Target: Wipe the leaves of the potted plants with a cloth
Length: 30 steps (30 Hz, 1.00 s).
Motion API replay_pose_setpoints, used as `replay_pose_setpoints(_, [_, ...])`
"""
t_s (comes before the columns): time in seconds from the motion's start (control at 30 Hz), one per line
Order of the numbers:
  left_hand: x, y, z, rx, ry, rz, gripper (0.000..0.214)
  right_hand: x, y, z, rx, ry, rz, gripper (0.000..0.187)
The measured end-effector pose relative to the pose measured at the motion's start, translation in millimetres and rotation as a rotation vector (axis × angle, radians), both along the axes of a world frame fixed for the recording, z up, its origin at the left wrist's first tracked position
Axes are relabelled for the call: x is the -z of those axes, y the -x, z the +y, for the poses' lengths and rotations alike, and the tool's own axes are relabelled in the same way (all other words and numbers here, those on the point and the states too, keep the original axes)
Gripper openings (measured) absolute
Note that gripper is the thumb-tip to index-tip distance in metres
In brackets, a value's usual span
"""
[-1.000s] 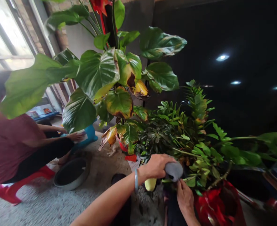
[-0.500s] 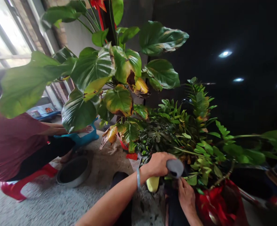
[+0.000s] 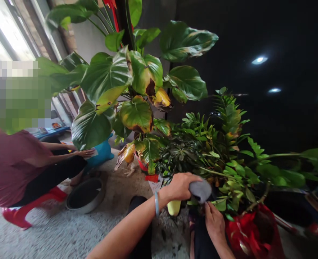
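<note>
My left hand, with a pale bangle on the wrist, is closed over a grey rounded, cloth-like piece. Its fingertips lie behind the piece. Just below and to the right, my right hand is closed in a pinch at the lower edge of the grey piece. What lies between its fingers is too small and dark to name. Green leaves of a potted plant are close behind both hands. A yellow rounded object shows under my left wrist.
A large plant with browned leaves stands ahead. A red-wrapped pot is at my right. At left a person in a maroon shirt sits on a red stool, a grey basin beside them. A printed card lies near my left wrist.
My left hand and the grey piece have shifted very slightly; my right hand stays about where it was. The seated person's hand has moved a little to the left over the blue item.
</note>
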State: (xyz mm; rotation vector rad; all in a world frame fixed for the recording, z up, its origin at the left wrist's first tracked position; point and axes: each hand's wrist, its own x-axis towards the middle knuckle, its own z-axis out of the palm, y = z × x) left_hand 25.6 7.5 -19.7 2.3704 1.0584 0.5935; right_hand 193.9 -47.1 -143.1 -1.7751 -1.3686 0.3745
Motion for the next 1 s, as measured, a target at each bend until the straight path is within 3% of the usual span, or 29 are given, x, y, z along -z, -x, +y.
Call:
replay_pose_setpoints(0.13, [-39.1, -11.7, 23.2, -0.229, -0.279, -0.374, 0.065, -4.3, 4.1, -0.1, -0.072, 0.064, 0.119, 0.05])
replay_pose_setpoints(0.2, [-46.2, -19.0, 33.8, -0.326, -0.367, -0.436, 0.067, -5.3, 6.4, 0.5, -0.069, 0.067, 0.134, 0.048])
replay_pose_setpoints(0.3, [-28.3, -22.2, 29.8, -0.321, -0.248, -0.152, 0.067, -4.0, 6.6, 1.5, -0.057, 0.066, 0.129, 0.045])
replay_pose_setpoints(0.37, [-9.1, -17.4, 16.5, -0.17, -0.061, 0.139, 0.062, -2.7, 4.5, 1.6, -0.027, 0.063, 0.108, 0.045])
replay_pose_setpoints(0.43, [1.4, -9.6, 4.1, -0.036, 0.055, 0.252, 0.057, -2.6, 1.9, 1.2, 0.004, 0.057, 0.088, 0.046])
replay_pose_setpoints(0.5, [-3.2, -2.8, 0.2, -0.04, 0.037, 0.131, 0.057, -4.6, 0.4, 0.4, -0.002, 0.068, 0.092, 0.047])
replay_pose_setpoints(0.67, [-38.2, -0.6, 24.8, -0.29, -0.274, -0.367, 0.065, -12.2, 3.0, -1.0, -0.083, 0.089, 0.135, 0.052])
replay_pose_setpoints(0.77, [-26.7, -0.8, 26.5, -0.351, -0.275, -0.306, 0.066, -10.7, 3.6, -0.4, -0.078, 0.113, 0.115, 0.05])
replay_pose_setpoints(0.83, [-6.0, 3.5, 13.6, -0.247, -0.146, -0.132, 0.065, -6.9, 1.8, 0.1, -0.045, 0.106, 0.085, 0.048])
replay_pose_setpoints(0.9, [12.0, 12.2, -4.1, -0.032, -0.013, -0.009, 0.061, -3.4, -1.2, 0.2, 0.003, 0.077, 0.057, 0.047])
replay_pose_setpoints(0.97, [17.2, 23.8, -17.0, 0.124, 0.038, -0.034, 0.057, -2.3, -4.1, -0.2, 0.015, 0.073, 0.051, 0.048])
replay_pose_setpoints(1.0, [14.0, 30.1, -19.3, 0.132, 0.024, -0.099, 0.054, -3.1, -5.0, -0.5, -0.003, 0.091, 0.059, 0.049])
